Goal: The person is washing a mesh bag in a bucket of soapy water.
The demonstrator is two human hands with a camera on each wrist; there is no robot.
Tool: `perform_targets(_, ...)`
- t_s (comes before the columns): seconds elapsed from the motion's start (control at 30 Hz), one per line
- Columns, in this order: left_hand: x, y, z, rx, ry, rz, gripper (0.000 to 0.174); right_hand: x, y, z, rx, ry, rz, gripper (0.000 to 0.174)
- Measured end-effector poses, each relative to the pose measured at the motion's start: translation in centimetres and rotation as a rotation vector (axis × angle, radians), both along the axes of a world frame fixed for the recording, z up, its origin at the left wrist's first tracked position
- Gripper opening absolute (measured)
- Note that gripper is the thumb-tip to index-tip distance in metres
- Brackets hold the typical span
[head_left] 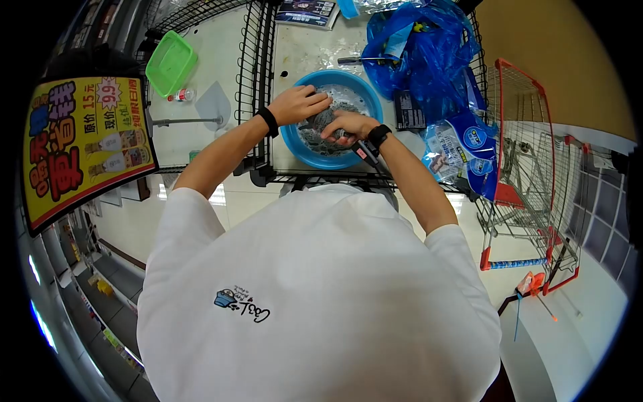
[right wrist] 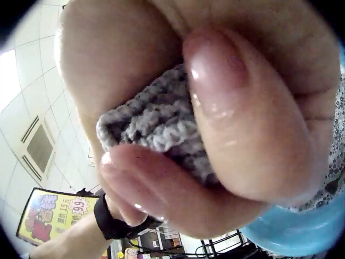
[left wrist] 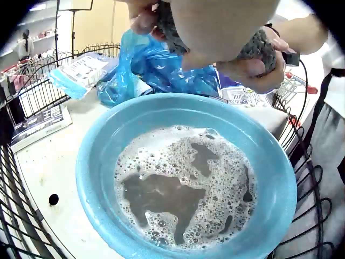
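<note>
A grey knitted cloth [head_left: 322,120] is held between both hands over a blue basin [head_left: 290,137] of foamy grey water. My left hand [head_left: 297,106] grips its far-left part. My right hand [head_left: 353,126] has its fingers curled round the other end; in the right wrist view the knit [right wrist: 167,118] shows between the curled fingers. The left wrist view shows both hands above the basin's far rim [left wrist: 178,100], with cloth [left wrist: 259,51] bunched in them and foam [left wrist: 215,183] on the water below.
Right of the basin lie a blue plastic bag [head_left: 429,50], a dark box [head_left: 409,110] and a blue-white package [head_left: 462,147]. A screwdriver-like tool [head_left: 362,60] lies behind it. Wire rails [head_left: 249,74] stand at left, with a green basket [head_left: 171,63] beyond.
</note>
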State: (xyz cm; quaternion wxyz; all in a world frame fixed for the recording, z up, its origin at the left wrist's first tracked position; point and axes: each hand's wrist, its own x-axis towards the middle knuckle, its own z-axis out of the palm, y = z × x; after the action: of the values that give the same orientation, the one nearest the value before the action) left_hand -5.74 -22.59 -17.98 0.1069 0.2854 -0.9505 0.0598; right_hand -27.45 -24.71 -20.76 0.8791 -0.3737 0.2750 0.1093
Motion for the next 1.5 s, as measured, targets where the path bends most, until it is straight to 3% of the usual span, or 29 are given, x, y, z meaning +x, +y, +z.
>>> perform_targets(0.17,-0.3,0.0,-1.2,0.286,-0.162,0.099,0.029,0.2,0.7,-0.2,-0.141,0.136,-0.080,0.020)
perform_targets(0.3,-1.0,0.0,-1.8,0.430,-0.284,0.149,0.036,0.4,1.3,-0.9,-0.268,0.176,-0.094,0.023)
perform_targets(0.5,-2.4,0.1,-1.9,0.609,-0.327,0.307,0.029,1.2,2.1,-3.6,-0.662,0.288,-0.126,0.047)
perform_targets(0.57,-2.9,0.2,-1.9,0.711,-0.325,0.432,0.027,1.5,2.6,-5.3,-0.958,0.400,-0.168,0.063)
perform_targets(0.6,-3.0,0.3,-2.3,0.713,-0.327,0.433,0.027,1.5,2.7,-4.9,-0.956,0.398,-0.168,0.063)
perform_targets(0.67,-3.1,0.5,-3.3,0.754,-0.262,0.538,0.026,1.4,3.1,-4.3,-1.230,0.507,-0.149,0.065)
perform_targets(0.8,-3.5,0.8,-4.3,0.818,-0.197,0.619,0.026,1.1,3.0,-2.8,-1.212,0.554,-0.099,0.058)
perform_targets(0.97,-3.9,1.3,-4.6,0.918,-0.083,0.744,0.032,1.3,3.0,-4.2,-1.476,0.606,0.000,0.042)
perform_targets(1.1,-3.5,1.4,-7.0,0.926,-0.049,0.761,0.032,1.2,2.9,-4.5,-1.549,0.559,-0.006,0.040)
perform_targets(1.37,-3.9,2.9,-8.0,1.123,0.274,0.908,0.027,0.6,2.8,-5.2,-1.723,0.470,-0.035,0.044)
perform_targets(1.5,-3.8,3.2,-9.2,1.066,0.302,0.877,0.026,0.4,2.6,-5.7,-1.782,0.424,-0.056,0.045)
